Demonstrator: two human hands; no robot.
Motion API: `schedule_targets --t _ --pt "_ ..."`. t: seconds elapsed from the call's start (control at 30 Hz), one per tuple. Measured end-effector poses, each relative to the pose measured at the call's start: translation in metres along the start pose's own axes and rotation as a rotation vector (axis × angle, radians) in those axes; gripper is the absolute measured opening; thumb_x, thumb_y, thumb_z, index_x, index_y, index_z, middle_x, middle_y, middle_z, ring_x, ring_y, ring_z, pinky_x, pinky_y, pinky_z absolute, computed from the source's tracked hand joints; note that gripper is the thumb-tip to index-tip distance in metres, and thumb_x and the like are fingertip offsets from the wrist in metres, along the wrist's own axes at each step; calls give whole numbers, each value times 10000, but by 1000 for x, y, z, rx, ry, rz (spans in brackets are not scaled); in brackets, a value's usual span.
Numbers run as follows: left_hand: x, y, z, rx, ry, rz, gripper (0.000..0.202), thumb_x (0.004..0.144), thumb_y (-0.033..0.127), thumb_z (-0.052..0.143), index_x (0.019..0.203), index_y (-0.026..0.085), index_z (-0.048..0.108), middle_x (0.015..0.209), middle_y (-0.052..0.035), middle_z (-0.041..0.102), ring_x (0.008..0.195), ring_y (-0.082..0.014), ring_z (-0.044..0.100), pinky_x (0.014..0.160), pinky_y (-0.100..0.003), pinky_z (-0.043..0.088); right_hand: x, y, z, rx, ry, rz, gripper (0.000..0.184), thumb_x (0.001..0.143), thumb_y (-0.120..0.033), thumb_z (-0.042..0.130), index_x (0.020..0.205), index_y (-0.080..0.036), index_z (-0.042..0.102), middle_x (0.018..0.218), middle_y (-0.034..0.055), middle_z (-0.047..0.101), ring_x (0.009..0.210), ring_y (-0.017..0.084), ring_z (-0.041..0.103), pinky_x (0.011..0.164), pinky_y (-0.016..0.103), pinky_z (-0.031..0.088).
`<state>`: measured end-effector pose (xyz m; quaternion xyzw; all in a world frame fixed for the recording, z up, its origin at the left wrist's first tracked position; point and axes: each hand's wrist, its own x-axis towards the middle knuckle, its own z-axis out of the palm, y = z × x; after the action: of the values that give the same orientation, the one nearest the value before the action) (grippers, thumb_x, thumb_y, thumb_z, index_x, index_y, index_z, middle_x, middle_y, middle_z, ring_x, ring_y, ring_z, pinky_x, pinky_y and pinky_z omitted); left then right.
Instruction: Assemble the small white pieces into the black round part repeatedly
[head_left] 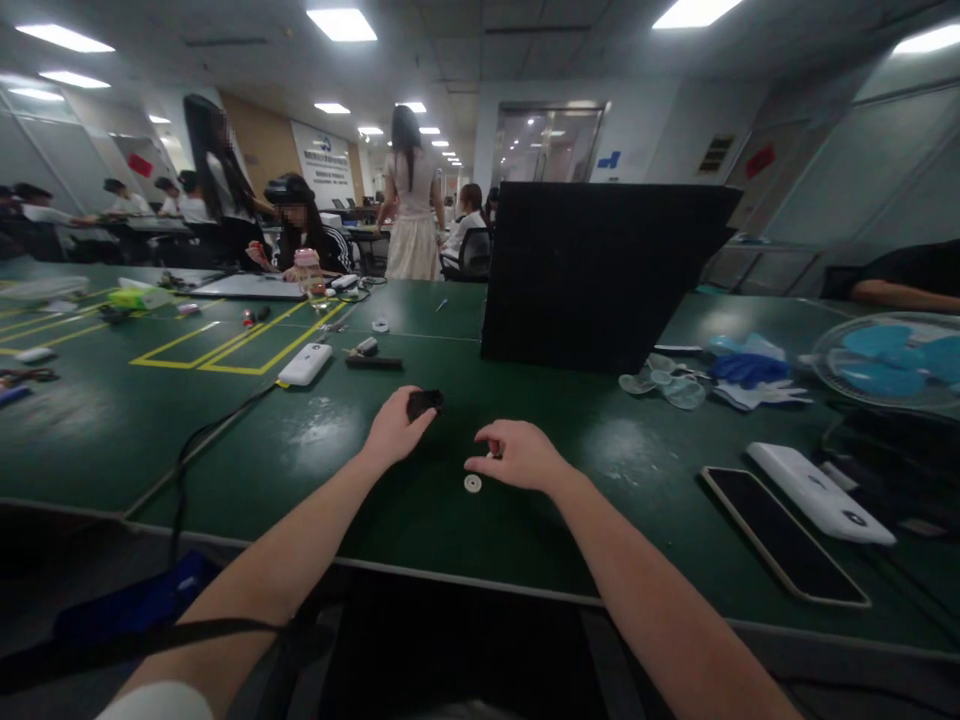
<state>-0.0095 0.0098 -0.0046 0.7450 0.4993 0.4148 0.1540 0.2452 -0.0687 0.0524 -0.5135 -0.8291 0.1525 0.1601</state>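
Observation:
My left hand (394, 430) is closed round a small black block-like object (426, 403), just above the green table. Its far end shows past my fingers, and the rest is covered by them. Closer to the middle, my right hand (517, 455) has its fingers curled toward the thumb. A tiny pale bit shows between them, too small to name. Just below those fingertips, a small white ring-shaped disc (472, 483) with a hole in its centre lies flat on the table.
A tall black panel (592, 275) stands at the back right. Rightward lie a phone (784, 535), a white power bank (821, 492), gloves (754, 370) and a fan (885, 360). Another white power bank (305, 364) and a dark bar (373, 363) lie left. People are beyond the table.

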Motion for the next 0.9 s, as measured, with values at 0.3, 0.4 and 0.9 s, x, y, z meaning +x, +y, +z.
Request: schedule_targets --t 0.3,0.4,0.9 --pt "-11 19 14 151 -215 23 462 808 262 713 1258 274 611 1185 -55 659 1065 -231 648 989 -383 509 3 -3 12 -36 -105 -78 133 819 -366 701 861 -273 786 845 20 708 739 174 624 628 288 431" --pt "-12 20 11 164 -246 24 460 799 290 723 1248 274 624 1181 -52 670 1056 -236 653 981 -380 512 3 -2 12 39 -51 -34 138 838 -296 670 908 -258 782 883 19 721 736 168 635 643 283 460" --pt "-15 33 11 44 -389 114 432 800 395 716 1203 257 643 1145 -29 720 1007 -217 682 920 -354 533 17 -12 28 133 239 -133 206 954 -190 583 1035 -232 767 1049 43 759 1007 206 683 939 398 530"
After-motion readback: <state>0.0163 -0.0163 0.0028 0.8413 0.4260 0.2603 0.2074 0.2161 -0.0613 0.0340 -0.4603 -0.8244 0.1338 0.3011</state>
